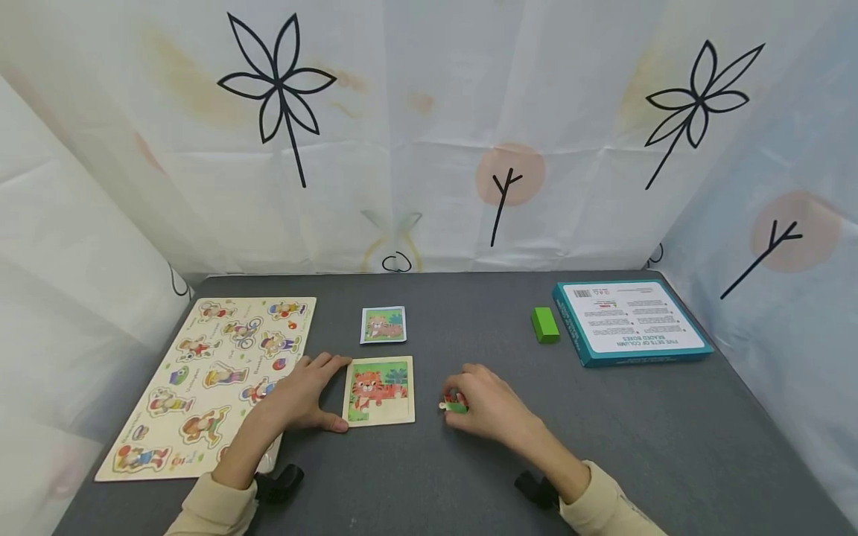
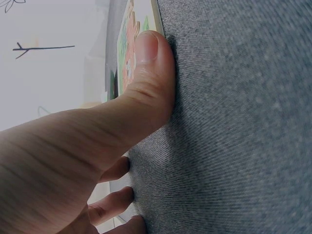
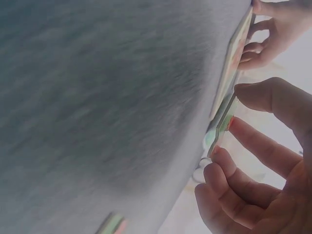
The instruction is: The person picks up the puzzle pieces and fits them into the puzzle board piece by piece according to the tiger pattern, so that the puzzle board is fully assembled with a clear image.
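Observation:
A small wooden tiger puzzle board (image 1: pixel 379 413) lies on the grey table, its lower right part bare wood. My left hand (image 1: pixel 304 394) rests at its left side, thumb and forefinger touching the edge near the corners. In the left wrist view the thumb (image 2: pixel 151 73) presses the board's edge while the other fingers lie on the table. Right of the board, my right hand (image 1: pixel 492 402) pinches a thin green and red puzzle piece (image 1: pixel 457 407) between thumb and fingertips. The right wrist view shows this piece (image 3: pixel 225 122) edge-on, just above the table.
Behind the board lies a small tiger picture card (image 1: pixel 383 325). A large wooden puzzle board (image 1: pixel 167 353) with figures covers the left side. A green block (image 1: pixel 545 325) stands beside a teal box (image 1: pixel 633 321) at the right back. A blurred green-pink object (image 3: pixel 112 223) shows in the right wrist view.

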`<state>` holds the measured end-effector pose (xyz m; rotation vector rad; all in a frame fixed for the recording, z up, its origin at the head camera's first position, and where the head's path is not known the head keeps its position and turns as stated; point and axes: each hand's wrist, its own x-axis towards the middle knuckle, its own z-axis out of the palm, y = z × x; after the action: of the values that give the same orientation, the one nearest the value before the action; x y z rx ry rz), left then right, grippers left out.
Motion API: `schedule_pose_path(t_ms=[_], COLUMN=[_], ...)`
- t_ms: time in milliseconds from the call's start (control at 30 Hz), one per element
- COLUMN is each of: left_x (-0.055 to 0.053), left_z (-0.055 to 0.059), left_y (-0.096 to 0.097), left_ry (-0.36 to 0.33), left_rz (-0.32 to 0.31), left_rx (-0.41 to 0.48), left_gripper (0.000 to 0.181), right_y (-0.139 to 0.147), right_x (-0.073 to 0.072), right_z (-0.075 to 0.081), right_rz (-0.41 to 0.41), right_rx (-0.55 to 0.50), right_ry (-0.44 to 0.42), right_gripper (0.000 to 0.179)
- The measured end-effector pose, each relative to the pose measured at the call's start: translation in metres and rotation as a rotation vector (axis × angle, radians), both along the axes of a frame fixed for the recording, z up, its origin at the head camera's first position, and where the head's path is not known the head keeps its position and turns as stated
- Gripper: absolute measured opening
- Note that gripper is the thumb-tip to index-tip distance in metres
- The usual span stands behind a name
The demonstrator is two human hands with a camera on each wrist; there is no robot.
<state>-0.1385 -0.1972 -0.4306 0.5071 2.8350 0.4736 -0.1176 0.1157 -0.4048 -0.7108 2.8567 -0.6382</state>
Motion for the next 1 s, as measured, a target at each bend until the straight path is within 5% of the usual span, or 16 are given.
schedule_pose_path(t_ms=[233,567,1000], left_x=[0.000,0.000,0.000], left_z=[0.000,-0.001,-0.001], left_y=[0.000,0.000,0.000], left_ry=[0.001,0.012,0.017], left_rz=[0.001,0.000,0.001], left_rx=[0.001,0.010,0.009], left_gripper=[0.105,0.105,0.105], right_y=[-0.026,-0.073,-0.104], right_x=[-0.004,-0.007,-0.010], right_z=[0.003,-0.003,-0.015], right_rz=[0.085,0.174,0.164], right_rx=[-0.042,0.036,0.113], right_ry=[0.034,0.078,0.122], right_gripper=[0.020,0.019,0.018])
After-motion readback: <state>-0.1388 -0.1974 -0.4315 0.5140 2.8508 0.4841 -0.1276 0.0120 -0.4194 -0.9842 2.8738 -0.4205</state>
